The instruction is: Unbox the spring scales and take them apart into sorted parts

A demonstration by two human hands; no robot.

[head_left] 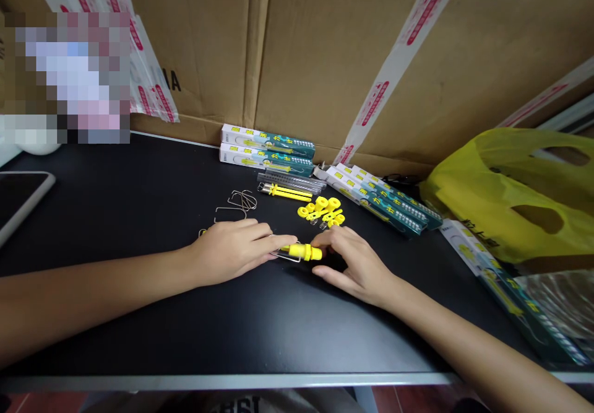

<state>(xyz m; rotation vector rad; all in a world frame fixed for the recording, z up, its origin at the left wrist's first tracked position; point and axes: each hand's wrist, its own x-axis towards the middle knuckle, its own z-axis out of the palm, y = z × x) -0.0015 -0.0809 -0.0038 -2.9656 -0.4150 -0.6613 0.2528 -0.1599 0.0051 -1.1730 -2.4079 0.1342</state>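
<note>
My left hand (236, 247) is closed around a spring scale (304, 252), palm down, hiding most of its body. The scale's yellow end cap and a bent wire stick out to the right of the fingers. Beside the cap, my right hand (359, 264) has its thumb and index finger apart; whether a fingertip touches the cap I cannot tell. Beyond the hands lie several bent wire hooks (243, 200), yellow rods with springs (291, 193), clear plastic tubes (297, 182), and small yellow plastic caps and pieces (330, 205).
Printed spring scale boxes (266, 150) are stacked against a large cardboard carton (315, 60); more boxes (380, 199) lie to their right. A yellow plastic bag (468, 178) and another box (505, 289) stand at right. A white-edged device (23, 196) lies at left on the black table (223, 332).
</note>
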